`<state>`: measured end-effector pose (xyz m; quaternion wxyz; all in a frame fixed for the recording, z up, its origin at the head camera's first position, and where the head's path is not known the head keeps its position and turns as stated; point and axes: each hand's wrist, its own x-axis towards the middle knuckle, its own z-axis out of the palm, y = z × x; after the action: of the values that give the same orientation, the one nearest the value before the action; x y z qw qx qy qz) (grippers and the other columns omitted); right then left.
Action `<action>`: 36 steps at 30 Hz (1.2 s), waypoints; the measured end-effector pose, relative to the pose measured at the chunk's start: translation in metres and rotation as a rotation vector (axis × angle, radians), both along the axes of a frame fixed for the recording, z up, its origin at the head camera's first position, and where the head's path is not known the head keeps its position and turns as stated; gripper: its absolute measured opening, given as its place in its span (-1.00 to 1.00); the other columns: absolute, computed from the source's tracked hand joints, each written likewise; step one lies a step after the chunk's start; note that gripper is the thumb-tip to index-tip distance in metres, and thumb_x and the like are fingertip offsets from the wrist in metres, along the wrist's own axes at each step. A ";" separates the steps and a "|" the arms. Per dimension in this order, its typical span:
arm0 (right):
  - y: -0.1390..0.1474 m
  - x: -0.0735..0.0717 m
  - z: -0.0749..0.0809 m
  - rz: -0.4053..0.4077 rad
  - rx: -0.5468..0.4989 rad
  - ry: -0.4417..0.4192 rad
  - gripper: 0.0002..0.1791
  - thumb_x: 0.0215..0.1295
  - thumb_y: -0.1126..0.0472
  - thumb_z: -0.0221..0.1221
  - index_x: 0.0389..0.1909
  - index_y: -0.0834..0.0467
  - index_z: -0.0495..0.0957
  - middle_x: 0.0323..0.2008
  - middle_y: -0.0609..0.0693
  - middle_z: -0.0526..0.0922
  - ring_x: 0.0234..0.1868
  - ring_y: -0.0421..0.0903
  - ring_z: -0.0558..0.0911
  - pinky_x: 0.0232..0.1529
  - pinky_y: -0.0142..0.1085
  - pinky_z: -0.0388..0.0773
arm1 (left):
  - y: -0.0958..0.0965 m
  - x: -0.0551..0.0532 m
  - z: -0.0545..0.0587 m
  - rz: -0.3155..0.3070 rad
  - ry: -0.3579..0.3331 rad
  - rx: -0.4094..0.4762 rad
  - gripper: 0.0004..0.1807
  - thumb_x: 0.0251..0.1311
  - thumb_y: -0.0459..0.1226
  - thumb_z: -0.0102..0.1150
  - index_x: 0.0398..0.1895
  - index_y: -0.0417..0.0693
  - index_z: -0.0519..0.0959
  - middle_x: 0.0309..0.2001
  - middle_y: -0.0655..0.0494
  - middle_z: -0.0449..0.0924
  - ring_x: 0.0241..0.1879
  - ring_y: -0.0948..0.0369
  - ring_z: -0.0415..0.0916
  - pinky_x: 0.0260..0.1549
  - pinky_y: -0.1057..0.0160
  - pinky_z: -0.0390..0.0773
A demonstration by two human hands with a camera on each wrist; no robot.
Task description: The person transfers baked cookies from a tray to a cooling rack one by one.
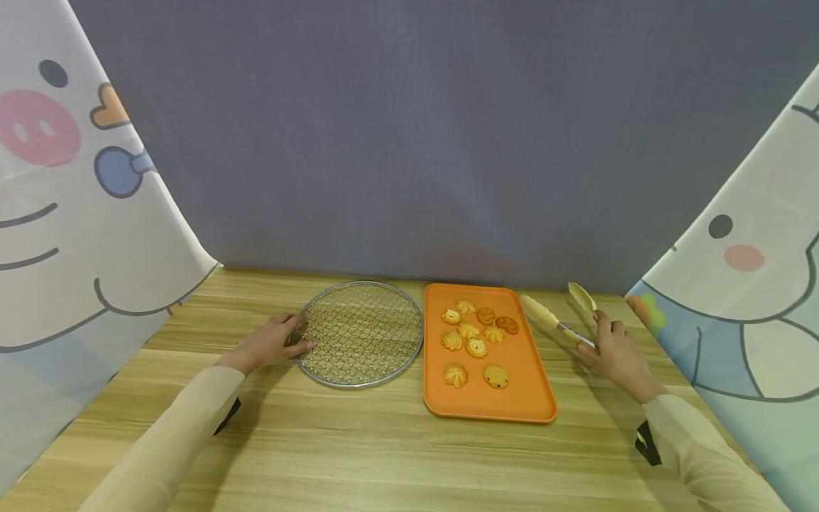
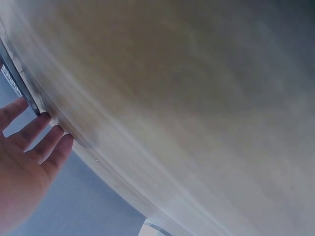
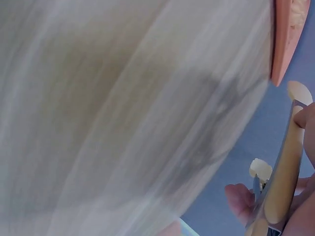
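On the left of the table lies a round wire rack (image 1: 361,334) with a metal rim. My left hand (image 1: 271,345) is at its left edge, fingers fairly straight and spread, fingertips touching about the rim; the left wrist view shows the same hand (image 2: 29,157) beside the rim (image 2: 19,78). My right hand (image 1: 617,355) holds a pair of tongs (image 1: 578,334) with cream-coloured tips, their two arms spread apart. In the right wrist view the fingers curl round the tongs (image 3: 285,172). An orange tray (image 1: 493,400) with several cookies (image 1: 468,331) lies between the hands, just left of the tongs.
The wood-grain table (image 1: 333,455) ends at a grey cloth backdrop (image 1: 409,142). Cartoon-printed cloths flank it, one on the left (image 1: 57,213) and one on the right (image 1: 761,284). The rack's right rim lies close to the tray's left edge.
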<state>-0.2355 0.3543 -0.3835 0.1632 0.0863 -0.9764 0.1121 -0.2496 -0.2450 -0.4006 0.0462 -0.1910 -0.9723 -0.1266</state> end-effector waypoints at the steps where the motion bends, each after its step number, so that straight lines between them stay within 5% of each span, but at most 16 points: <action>1: 0.000 0.000 0.001 0.003 0.011 0.009 -0.26 0.13 0.14 0.15 0.15 0.50 0.05 -0.27 0.57 0.32 -0.44 0.42 0.41 -0.50 0.17 0.39 | 0.000 0.000 0.000 0.000 -0.002 0.000 -0.32 0.14 0.03 0.13 0.19 -0.27 0.32 0.12 -0.44 0.31 0.06 -0.40 0.28 -0.06 -0.31 0.39; 9: 0.001 0.001 0.009 0.057 0.036 0.083 -0.16 -0.03 0.19 0.30 0.07 0.64 0.07 -0.25 0.62 0.33 -0.46 0.45 0.45 -0.56 0.14 0.45 | 0.001 0.001 0.001 0.008 -0.015 0.001 -0.32 0.15 0.01 0.12 0.20 -0.28 0.30 0.14 -0.46 0.28 0.07 -0.40 0.27 -0.07 -0.33 0.39; 17: -0.001 0.002 0.017 0.088 -0.038 0.126 -0.22 -0.10 0.15 0.33 -0.01 0.64 0.26 -0.23 0.55 0.39 -0.43 0.24 0.48 -0.51 0.05 0.47 | 0.001 0.001 0.002 0.018 -0.033 -0.002 -0.31 0.16 0.02 0.11 0.21 -0.27 0.29 0.16 -0.45 0.27 0.08 -0.40 0.25 -0.06 -0.33 0.38; 36: -0.015 0.006 0.027 0.233 -0.027 0.088 -0.32 -0.15 0.18 0.37 -0.02 0.48 0.40 -0.18 0.36 0.48 -0.37 0.16 0.59 -0.53 -0.13 0.54 | 0.001 0.002 0.001 0.009 -0.026 0.002 -0.33 0.16 0.00 0.12 0.20 -0.27 0.30 0.14 -0.44 0.28 0.08 -0.40 0.25 -0.06 -0.34 0.37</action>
<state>-0.2296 0.3393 -0.3561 0.1931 0.2019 -0.9500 0.1394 -0.2478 -0.2439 -0.3992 0.0343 -0.1847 -0.9736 -0.1298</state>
